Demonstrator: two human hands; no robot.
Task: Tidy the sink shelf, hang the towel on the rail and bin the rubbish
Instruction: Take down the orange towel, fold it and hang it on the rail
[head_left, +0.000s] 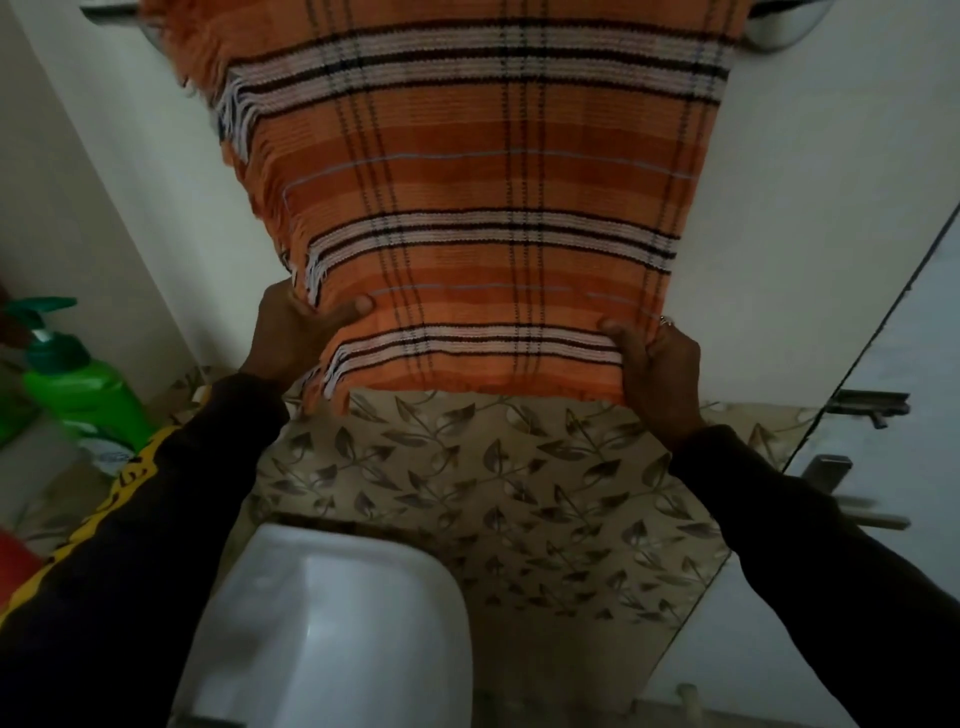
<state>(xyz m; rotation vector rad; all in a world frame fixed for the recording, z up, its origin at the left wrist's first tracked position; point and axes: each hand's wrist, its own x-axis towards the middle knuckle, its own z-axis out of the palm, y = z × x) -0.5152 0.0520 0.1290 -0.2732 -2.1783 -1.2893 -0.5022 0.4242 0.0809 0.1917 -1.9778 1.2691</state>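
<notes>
An orange checked towel (467, 182) with white and black stripes and a fringed left edge hangs flat against the white wall from a chrome rail (779, 31) at the top of the view. My left hand (296, 332) grips the towel's lower left corner, thumb on the front. On the lower right corner my right hand (654, 364), with a ring on one finger, pinches the cloth. Both arms wear dark sleeves.
A green pump bottle (78, 384) stands on a ledge at the left. Below the towel is a leaf-patterned tile wall (519, 467) and a white ceramic sink (332, 623). A white door (893, 364) with a metal latch is at the right.
</notes>
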